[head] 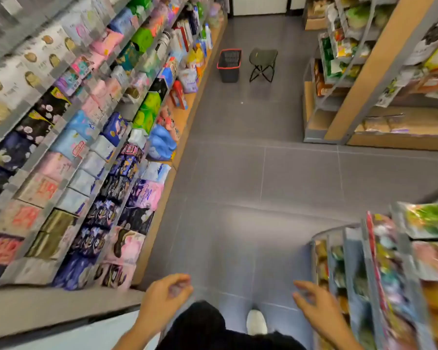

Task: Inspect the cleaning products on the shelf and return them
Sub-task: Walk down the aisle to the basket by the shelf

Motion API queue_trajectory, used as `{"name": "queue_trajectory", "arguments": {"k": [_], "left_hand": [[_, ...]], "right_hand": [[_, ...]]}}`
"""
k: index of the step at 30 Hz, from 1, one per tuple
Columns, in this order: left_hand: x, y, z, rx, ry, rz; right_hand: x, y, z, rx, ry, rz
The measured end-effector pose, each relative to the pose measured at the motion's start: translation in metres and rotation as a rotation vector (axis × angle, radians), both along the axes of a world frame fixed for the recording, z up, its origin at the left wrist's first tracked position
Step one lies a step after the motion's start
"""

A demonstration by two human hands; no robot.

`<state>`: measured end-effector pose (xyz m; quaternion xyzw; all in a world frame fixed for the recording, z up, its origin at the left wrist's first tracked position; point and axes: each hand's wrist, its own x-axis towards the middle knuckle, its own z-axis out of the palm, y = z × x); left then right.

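**Head view down a shop aisle.** Nearest, at the bottom edge, the left hand [166, 296] is held low before the body, fingers loosely curled toward the thumb and holding nothing. The right hand [314, 308] is level with it, fingers relaxed and slightly spread, likewise empty. Both are smeared by motion. Between the hands, one white shoe [256, 322] stands on the grey tiled floor [238, 173]; this suggests a walking stride, with the hands free for balance. Just outside the right hand stands a wire rack of bright foil snack packets [384, 261], close to the fingers but apart from them. Outside and ahead of the left hand runs a long grey shelving unit [68, 183]. Its tiers hold soft packs in pink, purple and pale blue [147, 193], fronts turned to the aisle so that labels face a shopper. Far ahead of the left hand, on the lower tiers of the same unit, stand white and blue plastic bottles [208, 36], probably the cleaning products to inspect, though too blurred to read. Well beyond both hands, on the floor beside that section, sit a black plastic basket with a red rim [229, 65] and a dark green folding stool [263, 63], side by side and apart, apparently parked for work at the low shelves. With no product in hand, inspection is judged not yet begun
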<state>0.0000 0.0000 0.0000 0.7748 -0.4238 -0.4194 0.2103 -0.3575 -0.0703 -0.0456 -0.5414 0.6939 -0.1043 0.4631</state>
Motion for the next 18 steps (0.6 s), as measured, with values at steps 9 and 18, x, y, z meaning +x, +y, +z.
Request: {"name": "queue_trajectory", "arguments": {"k": [9,18], "left_hand": [[0.027,-0.041,-0.014,0.067,-0.008,-0.013],[0.106,-0.162,-0.043,0.12,0.02,0.016]], "right_hand": [[0.028,-0.085,0.014,0.013,0.054,0.17],[0.096,-0.208,0.009,0.028,0.16,0.216]]}}
